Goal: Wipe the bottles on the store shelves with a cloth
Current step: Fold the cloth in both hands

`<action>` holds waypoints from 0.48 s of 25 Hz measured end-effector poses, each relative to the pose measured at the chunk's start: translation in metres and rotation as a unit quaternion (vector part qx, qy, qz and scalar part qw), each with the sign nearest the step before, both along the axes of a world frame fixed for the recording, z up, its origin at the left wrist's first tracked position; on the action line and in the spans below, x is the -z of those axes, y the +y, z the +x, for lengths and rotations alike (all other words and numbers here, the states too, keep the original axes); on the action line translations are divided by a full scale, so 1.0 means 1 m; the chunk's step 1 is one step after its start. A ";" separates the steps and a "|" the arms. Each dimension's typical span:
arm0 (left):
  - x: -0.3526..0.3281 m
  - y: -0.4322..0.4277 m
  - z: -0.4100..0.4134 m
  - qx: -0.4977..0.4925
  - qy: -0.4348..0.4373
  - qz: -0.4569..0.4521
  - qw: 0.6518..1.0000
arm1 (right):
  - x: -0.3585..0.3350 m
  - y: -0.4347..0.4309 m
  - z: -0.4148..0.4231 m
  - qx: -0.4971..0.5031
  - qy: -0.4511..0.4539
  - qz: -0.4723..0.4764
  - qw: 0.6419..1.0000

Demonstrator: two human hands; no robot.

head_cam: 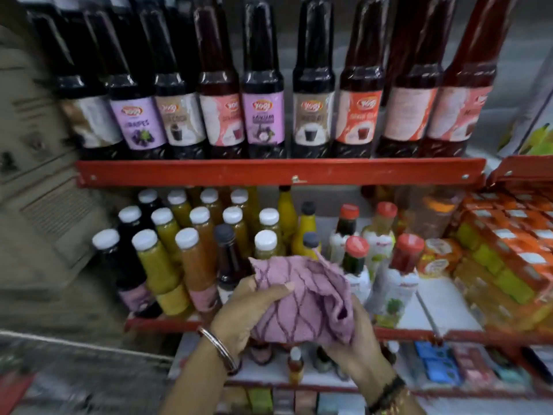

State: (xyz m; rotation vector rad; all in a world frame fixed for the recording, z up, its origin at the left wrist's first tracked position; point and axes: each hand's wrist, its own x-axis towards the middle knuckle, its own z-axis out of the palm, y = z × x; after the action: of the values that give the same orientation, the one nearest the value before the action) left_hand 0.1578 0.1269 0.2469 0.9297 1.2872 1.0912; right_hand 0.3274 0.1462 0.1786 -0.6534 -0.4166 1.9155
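Both hands grasp the purple cloth.
Left hand and right hand bunch it before white-capped bottles; tall syrup bottles stand above.

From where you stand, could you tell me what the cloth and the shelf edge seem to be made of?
Cloth: soft woven fabric, probably cotton, matte mauve; it bunches into folds between both hands. Shelf edge: likely painted metal, glossy red, with screws and chipped spots.

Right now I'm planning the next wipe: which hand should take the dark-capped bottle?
Probably the left hand: the dark-capped bottle stands just above it. The right hand cradles the cloth underneath.
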 end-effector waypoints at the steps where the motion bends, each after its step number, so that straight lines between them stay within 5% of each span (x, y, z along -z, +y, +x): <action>1: 0.008 -0.006 -0.010 -0.021 0.018 0.004 1.000 | 0.011 -0.002 -0.009 -0.020 -0.009 -0.007 1.000; 4: 0.029 -0.023 -0.036 -0.013 0.062 -0.010 0.998 | 0.038 -0.013 -0.036 -0.100 -0.039 -0.025 0.994; 7: 0.058 -0.036 -0.067 -0.034 0.073 -0.024 0.996 | 0.075 -0.018 -0.059 -0.158 -0.190 -0.003 0.969; 12: 0.136 -0.069 -0.157 -0.071 0.052 -0.110 0.990 | 0.148 -0.020 -0.088 -0.188 -0.330 -0.109 0.919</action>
State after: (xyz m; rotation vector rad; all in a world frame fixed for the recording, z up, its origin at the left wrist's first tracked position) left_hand 0.0004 0.0574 0.1112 0.7461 1.5447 0.9962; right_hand 0.2396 0.1267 0.0308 -1.4703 -0.8033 2.0780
